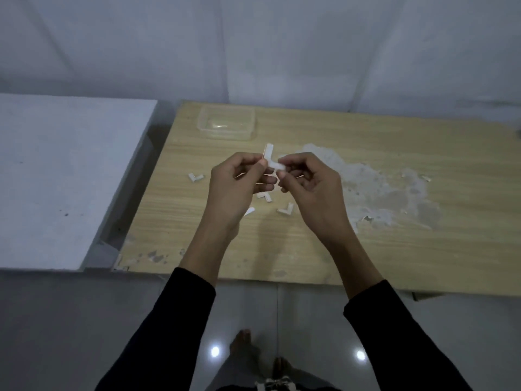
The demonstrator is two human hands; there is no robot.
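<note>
Pinching a white L-piece [271,158] from both sides, the person holds it in the air above the bench [324,249]. Left grip [236,187]: thumb and forefinger clamp the arm of the L that points up and away. The other fingers are curled underneath. Right grip [307,187]: thumb and forefinger clamp the end of the other arm, which points to the right. Its remaining fingers are folded in. Both grips are closed on the same piece, with the fingertips nearly meeting at the corner of the L.

Container: one clear tub [227,124] stands at the far edge of the bench, beyond the grips and well apart from them. A faint pale shape shows through its wall, but the contents cannot be told.

Loose on the bench, all white:
- an L-piece [196,177] left of the left grip
- an L-piece [264,196] below the grips, partly hidden by the fingers
- an L-piece [286,208] just right of that one
- a short strip [249,211] showing at the edge of the left wrist

The bench top is pale wood-grain laminate. A large patch [366,187] right of the grips is peeled down to a grey-white layer, with small flakes at its edges.

A white slab [56,165] stands left of the bench, with a gap between the two. Black sleeves [180,320] cover both forearms. Bare feet [242,342] stand on the glossy tiled floor [84,320].
</note>
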